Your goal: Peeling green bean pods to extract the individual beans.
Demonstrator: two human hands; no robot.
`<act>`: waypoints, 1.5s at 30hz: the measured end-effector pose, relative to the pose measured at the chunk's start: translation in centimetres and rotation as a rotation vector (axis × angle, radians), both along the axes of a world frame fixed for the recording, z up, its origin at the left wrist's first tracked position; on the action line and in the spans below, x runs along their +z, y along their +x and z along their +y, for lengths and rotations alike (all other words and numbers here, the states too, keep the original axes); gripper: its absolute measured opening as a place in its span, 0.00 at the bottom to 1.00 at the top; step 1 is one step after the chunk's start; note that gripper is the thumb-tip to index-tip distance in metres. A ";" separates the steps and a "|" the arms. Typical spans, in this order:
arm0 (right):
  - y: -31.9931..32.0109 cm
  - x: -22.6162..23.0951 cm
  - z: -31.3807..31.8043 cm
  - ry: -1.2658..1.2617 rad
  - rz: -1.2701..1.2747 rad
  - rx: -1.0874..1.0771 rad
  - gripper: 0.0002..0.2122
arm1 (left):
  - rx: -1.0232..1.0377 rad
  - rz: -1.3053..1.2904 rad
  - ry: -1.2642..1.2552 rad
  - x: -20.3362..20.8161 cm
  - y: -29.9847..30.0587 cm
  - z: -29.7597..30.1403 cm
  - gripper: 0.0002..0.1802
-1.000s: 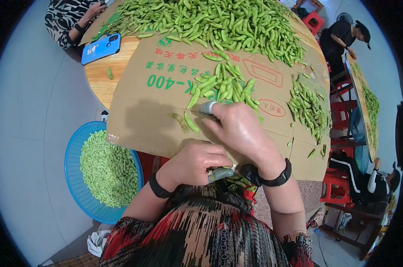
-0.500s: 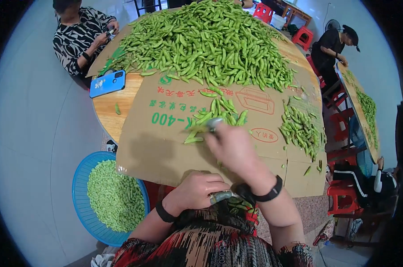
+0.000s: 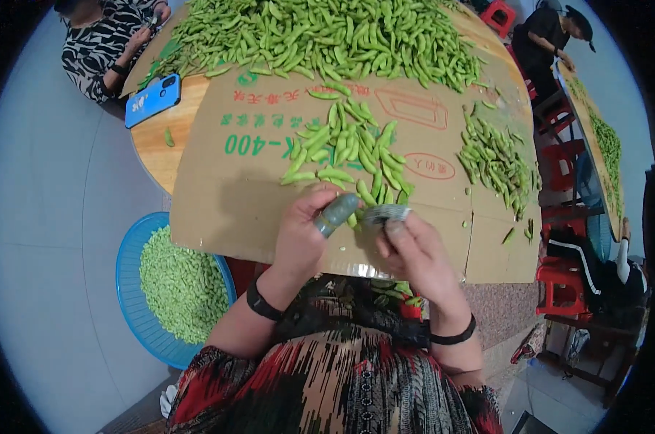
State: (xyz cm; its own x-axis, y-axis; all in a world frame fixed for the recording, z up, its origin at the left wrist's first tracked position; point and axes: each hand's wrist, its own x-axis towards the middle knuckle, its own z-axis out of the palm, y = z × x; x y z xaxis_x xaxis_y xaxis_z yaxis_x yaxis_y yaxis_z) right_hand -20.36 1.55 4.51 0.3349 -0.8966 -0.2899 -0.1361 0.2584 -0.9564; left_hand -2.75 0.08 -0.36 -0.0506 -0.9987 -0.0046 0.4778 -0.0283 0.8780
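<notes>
Taking twelve o'clock as straight ahead of the person, the hands meet over the near part of the printed brown cardboard sheet [image 3: 233,206] on the round, light-wood tabletop [image 3: 150,137]; the left hand [image 3: 309,228] has its fingers curled in, its thumb in a grey-green wrapping [image 3: 337,215] angled toward one o'clock; the right hand [image 3: 413,249] is partly closed, thumb against a finger under a striped grey wrapping [image 3: 387,214]; whether either grips a pod cannot be told, though green shows between them.

The small cluster of plump, slender green bean pods [image 3: 345,141] lies just ahead at twelve; a large heap of green pods [image 3: 335,40] spreads beyond it; a pile of duller, darker-edged pods [image 3: 495,159] sits at two, the blue phone [image 3: 152,101] at ten, and the round blue plastic basket [image 3: 130,289], holding pale green shelled beans [image 3: 183,289], at eight.

Each pod should be very light, springy yet easily dented, perhaps slick if damp; a light pinch across the middle seems surest for lifting, while the seam near one end probably gives most readily under a thumb.
</notes>
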 end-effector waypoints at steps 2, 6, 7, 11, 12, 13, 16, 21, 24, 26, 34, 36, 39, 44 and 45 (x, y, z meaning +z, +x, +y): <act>1.0 -0.2 0.0 0.103 -0.153 0.082 0.11 | 0.000 0.015 0.005 0.0 -0.3 0.1 0.07; 1.3 -0.2 -0.2 0.216 -0.295 0.102 0.10 | 0.030 -0.062 0.026 0.4 -0.6 0.2 0.07; 1.5 -0.7 -0.2 0.233 -0.303 0.091 0.10 | 0.051 -0.096 0.013 0.3 -0.7 0.2 0.07; 1.6 -2.7 -0.3 0.209 -0.386 0.088 0.09 | 0.094 -0.252 -0.063 -0.8 -0.7 0.3 0.07; 1.6 -2.8 -0.3 0.212 -0.388 0.086 0.09 | 0.092 -0.253 -0.060 -0.7 -0.6 0.4 0.07; 1.7 -2.8 -0.2 0.260 -0.440 0.058 0.09 | 0.044 -0.191 -0.043 -0.3 -0.6 0.5 0.07; 1.5 -2.2 -0.3 0.421 -0.547 0.008 0.08 | -0.093 -0.011 -0.059 0.0 -0.2 0.5 0.06; 1.2 -3.1 0.2 0.227 -0.384 0.020 0.07 | -0.172 -0.223 -0.086 0.3 -0.1 0.4 0.05; 1.4 -3.4 0.5 -0.486 0.173 -0.037 0.07 | -0.098 -0.323 -0.036 1.2 0.0 1.0 0.07; 1.6 -2.4 0.5 -0.007 -0.132 -0.073 0.08 | -0.253 -0.312 0.020 1.4 0.8 0.8 0.11; 0.8 -1.4 -0.2 -0.223 0.002 -0.191 0.07 | -0.120 -0.162 0.032 1.0 2.7 0.3 0.13; -0.1 -2.5 -0.7 -0.417 0.159 -0.220 0.06 | 0.006 -0.041 0.035 1.0 4.0 0.0 0.15; 0.5 -2.2 -0.5 -0.639 0.428 -0.138 0.06 | 0.123 -0.029 0.130 1.6 4.5 0.6 0.15; 2.1 -3.0 -0.9 -0.923 0.904 0.024 0.07 | -0.215 -0.183 0.259 2.3 5.5 2.1 0.17; 2.1 -3.2 -1.1 -0.967 0.955 0.047 0.06 | -0.495 -0.285 0.304 2.7 5.8 2.4 0.17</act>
